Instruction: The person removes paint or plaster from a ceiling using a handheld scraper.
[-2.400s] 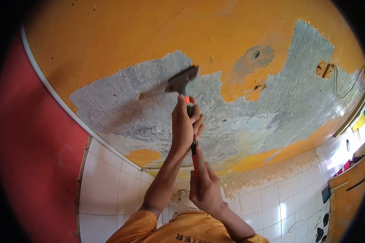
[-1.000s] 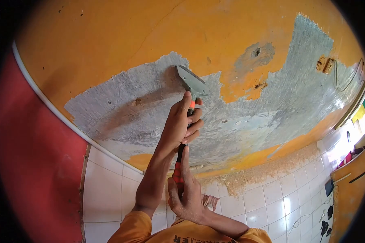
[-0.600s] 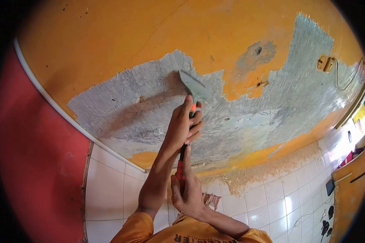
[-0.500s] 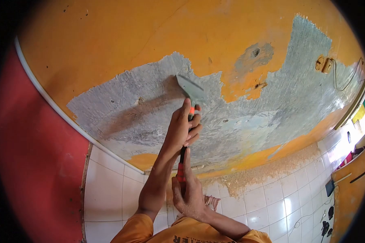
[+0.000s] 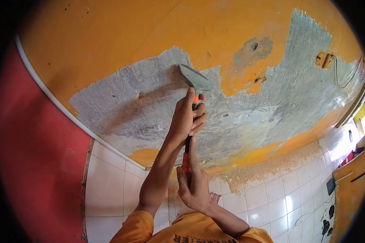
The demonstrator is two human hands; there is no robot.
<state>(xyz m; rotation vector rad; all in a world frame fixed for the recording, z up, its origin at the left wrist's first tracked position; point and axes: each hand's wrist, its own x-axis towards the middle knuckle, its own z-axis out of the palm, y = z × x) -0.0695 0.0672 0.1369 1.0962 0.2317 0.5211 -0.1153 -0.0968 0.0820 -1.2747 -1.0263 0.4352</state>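
A long-handled wall scraper (image 5: 194, 77) with a wide grey blade meets or hovers close to the bare grey patch of wall (image 5: 150, 87); contact is hard to tell. My left hand (image 5: 188, 115) is wrapped around the shaft just below the blade, thumb pointing up along it. Lower down, my right hand (image 5: 195, 187) grips the red and black handle, with its index finger stretched along the shaft. Orange paint (image 5: 121, 36) with a ragged edge borders the grey patch above the blade.
Paint flakes (image 5: 267, 174) lie along the wall's foot on white floor tiles (image 5: 105, 182). At left, a white pipe (image 5: 61, 106) runs beside a red wall (image 5: 32, 141). A socket with a cable (image 5: 327, 61) is on the right wall. Wooden furniture (image 5: 353, 194) stands at lower right.
The scraper and both my hands have shifted slightly up and to the right across the grey patch. My grip on the tool looks the same.
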